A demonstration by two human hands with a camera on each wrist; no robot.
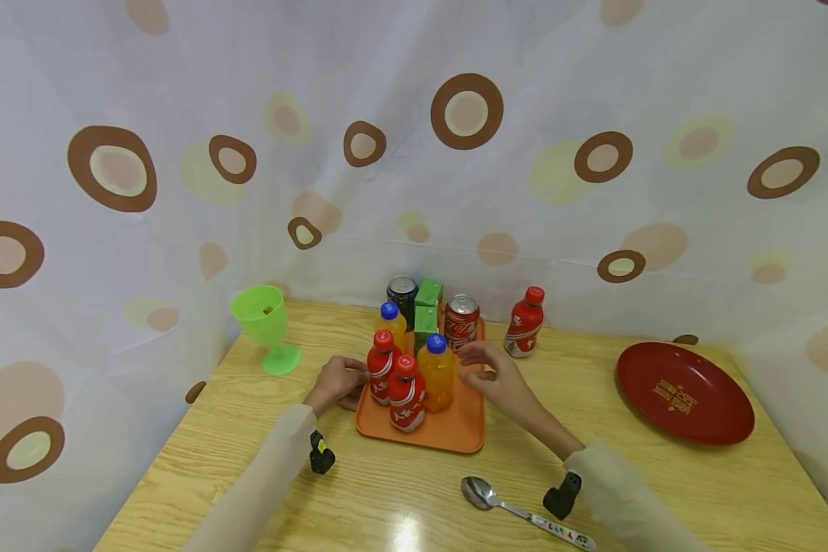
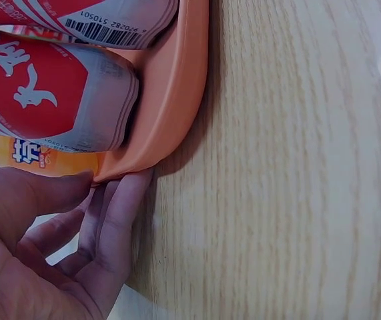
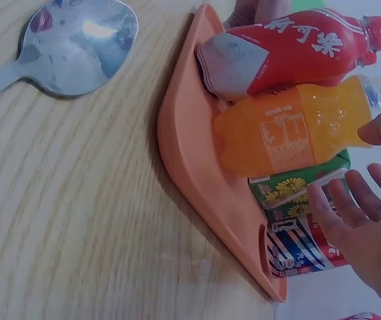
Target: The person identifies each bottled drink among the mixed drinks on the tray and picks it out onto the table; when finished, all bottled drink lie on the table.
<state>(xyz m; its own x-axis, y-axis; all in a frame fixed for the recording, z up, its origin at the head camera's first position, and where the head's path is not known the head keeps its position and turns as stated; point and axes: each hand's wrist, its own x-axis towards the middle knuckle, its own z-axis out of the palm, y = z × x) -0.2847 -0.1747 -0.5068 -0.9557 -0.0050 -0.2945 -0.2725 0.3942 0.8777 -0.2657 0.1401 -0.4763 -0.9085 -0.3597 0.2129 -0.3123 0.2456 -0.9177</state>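
An orange tray (image 1: 465,420) (image 2: 189,87) (image 3: 180,150) carries two red-capped bottles (image 1: 381,377) (image 1: 407,405), two orange drink bottles (image 1: 437,379) (image 1: 389,328), green cartons (image 1: 425,320), a dark can (image 1: 402,297) and a red can (image 1: 461,326). My left hand (image 1: 338,381) (image 2: 63,247) pinches the tray's left rim, thumb on top and fingers at its outer side. On the right, my right hand (image 1: 500,385) (image 3: 370,220) has its fingers apart beside the front orange bottle; whether the thumb touches that bottle, I cannot tell.
A green goblet (image 1: 265,326) stands at the back left. Right of the tray are another red bottle (image 1: 524,328) and a red oval plate (image 1: 683,395). A spoon (image 1: 481,493) (image 3: 77,43) lies in front, near my right sleeve. A patterned curtain (image 1: 414,192) hangs behind the table.
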